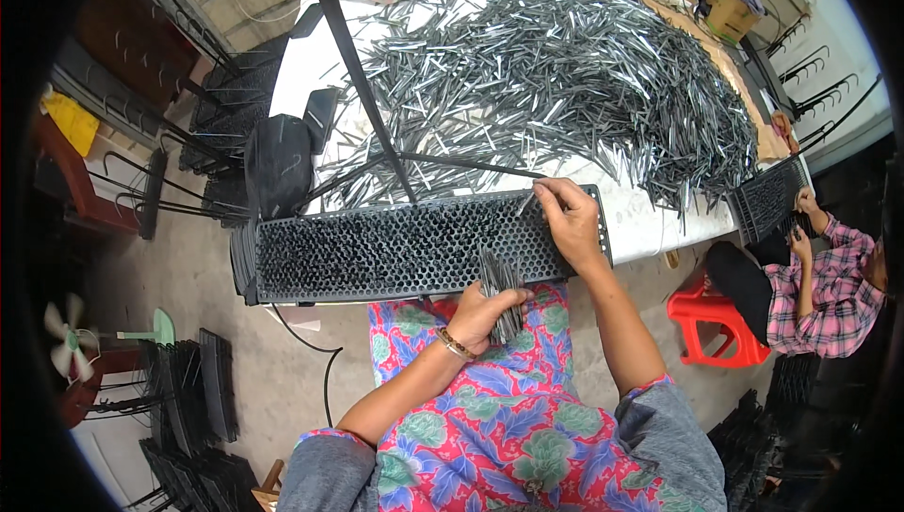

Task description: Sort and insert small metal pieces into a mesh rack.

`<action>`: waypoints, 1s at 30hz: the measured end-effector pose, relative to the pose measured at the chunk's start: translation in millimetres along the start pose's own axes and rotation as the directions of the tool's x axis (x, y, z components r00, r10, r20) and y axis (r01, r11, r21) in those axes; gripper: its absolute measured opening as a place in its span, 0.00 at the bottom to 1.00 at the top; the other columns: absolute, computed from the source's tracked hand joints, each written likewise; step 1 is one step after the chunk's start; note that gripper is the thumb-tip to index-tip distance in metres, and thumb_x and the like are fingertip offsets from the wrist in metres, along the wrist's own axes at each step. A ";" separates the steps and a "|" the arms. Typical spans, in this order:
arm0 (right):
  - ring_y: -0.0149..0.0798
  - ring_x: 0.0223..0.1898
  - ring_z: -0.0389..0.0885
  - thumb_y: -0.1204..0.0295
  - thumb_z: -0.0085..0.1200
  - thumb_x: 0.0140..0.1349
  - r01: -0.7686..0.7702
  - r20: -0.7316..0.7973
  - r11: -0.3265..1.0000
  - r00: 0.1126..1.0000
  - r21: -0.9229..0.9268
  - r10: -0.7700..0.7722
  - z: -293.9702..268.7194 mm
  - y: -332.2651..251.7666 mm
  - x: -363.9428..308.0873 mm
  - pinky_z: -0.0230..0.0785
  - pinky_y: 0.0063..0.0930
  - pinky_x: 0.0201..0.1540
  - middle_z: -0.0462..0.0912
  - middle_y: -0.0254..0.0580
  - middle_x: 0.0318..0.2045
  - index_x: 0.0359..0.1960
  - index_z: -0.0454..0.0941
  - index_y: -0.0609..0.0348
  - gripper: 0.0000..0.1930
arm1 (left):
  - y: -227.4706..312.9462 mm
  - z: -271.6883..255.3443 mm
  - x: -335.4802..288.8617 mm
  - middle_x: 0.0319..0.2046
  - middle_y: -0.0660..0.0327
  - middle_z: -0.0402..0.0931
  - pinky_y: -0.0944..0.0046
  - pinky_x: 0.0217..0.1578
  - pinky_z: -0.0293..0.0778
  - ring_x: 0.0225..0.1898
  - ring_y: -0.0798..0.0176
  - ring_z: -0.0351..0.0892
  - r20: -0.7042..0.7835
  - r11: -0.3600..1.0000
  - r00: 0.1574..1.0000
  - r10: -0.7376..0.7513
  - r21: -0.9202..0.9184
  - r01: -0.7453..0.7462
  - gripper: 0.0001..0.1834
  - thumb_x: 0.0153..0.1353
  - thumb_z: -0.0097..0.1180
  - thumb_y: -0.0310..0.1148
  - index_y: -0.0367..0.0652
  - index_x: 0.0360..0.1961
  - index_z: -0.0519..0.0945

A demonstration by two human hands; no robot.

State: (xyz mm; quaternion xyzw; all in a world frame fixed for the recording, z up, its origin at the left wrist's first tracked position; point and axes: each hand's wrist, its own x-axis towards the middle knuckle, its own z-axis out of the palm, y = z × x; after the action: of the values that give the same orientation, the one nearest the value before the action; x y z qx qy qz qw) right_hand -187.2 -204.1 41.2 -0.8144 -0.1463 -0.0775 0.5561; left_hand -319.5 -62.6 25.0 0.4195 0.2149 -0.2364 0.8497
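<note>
A long black rack (367,247) full of round holes lies in front of me along the near table edge. Thin dark pieces fill many holes on its left and middle; the holes toward the right look bare. My left hand (478,314) is closed around a bundle of thin, dark metal strips (505,310), below the rack's front edge. Over the rack's back right part, my right hand (574,228) pinches one slim strip (526,204), tilted above the holes. Whether its tip touches a hole I cannot tell.
A big heap of loose strips (565,70) covers the white table (299,70). A dark pole (353,51) rises behind the rack. At right, a co-worker in a plaid shirt (829,291) handles another rack (767,200) near a red stool (711,324). Black racks (217,385) stand at left.
</note>
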 end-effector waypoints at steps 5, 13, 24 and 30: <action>0.44 0.34 0.82 0.78 0.56 0.58 0.281 0.032 0.949 0.960 -0.140 -0.280 -0.1 10.3 3.1 0.73 0.31 0.37 0.82 0.48 0.32 0.35 0.80 0.66 0.05 | -2.9 -3.7 -0.7 0.34 0.56 0.80 0.66 0.28 0.79 0.30 0.66 0.79 0.000 0.999 1.000 -0.012 -0.036 0.012 0.12 0.54 0.58 0.26 0.36 0.40 0.74; 0.44 0.33 0.81 0.79 0.59 0.53 0.497 0.152 0.837 0.868 -0.229 -0.473 -6.3 10.4 7.3 0.74 0.31 0.36 0.81 0.46 0.32 0.33 0.79 0.66 0.06 | -5.2 -5.3 0.0 0.34 0.56 0.80 0.65 0.26 0.79 0.30 0.67 0.79 0.021 0.998 0.999 -0.037 -0.045 0.038 0.11 0.54 0.59 0.25 0.37 0.39 0.74; 0.43 0.31 0.81 0.77 0.59 0.55 0.423 0.120 0.870 0.906 -0.253 -0.406 0.5 18.5 -5.7 0.74 0.31 0.33 0.80 0.45 0.32 0.35 0.81 0.64 0.07 | -4.8 -8.1 0.7 0.33 0.58 0.79 0.65 0.26 0.79 0.30 0.66 0.79 0.067 0.998 0.997 -0.024 -0.056 0.027 0.12 0.55 0.58 0.25 0.38 0.41 0.73; 0.44 0.31 0.80 0.76 0.60 0.54 0.387 0.073 0.876 0.921 -0.288 -0.383 1.2 17.1 -10.3 0.73 0.31 0.33 0.79 0.45 0.33 0.35 0.81 0.64 0.07 | -0.5 -5.6 -0.9 0.33 0.59 0.78 0.66 0.27 0.79 0.31 0.66 0.79 0.071 0.997 0.997 -0.028 -0.071 0.033 0.13 0.55 0.57 0.25 0.39 0.42 0.73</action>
State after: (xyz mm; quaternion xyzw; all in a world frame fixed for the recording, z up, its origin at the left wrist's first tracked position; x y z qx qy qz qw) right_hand -191.4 -210.3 22.7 -0.8437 -0.2956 -0.2020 0.4000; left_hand -321.4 -58.1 22.1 0.3768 0.1999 -0.2561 0.8675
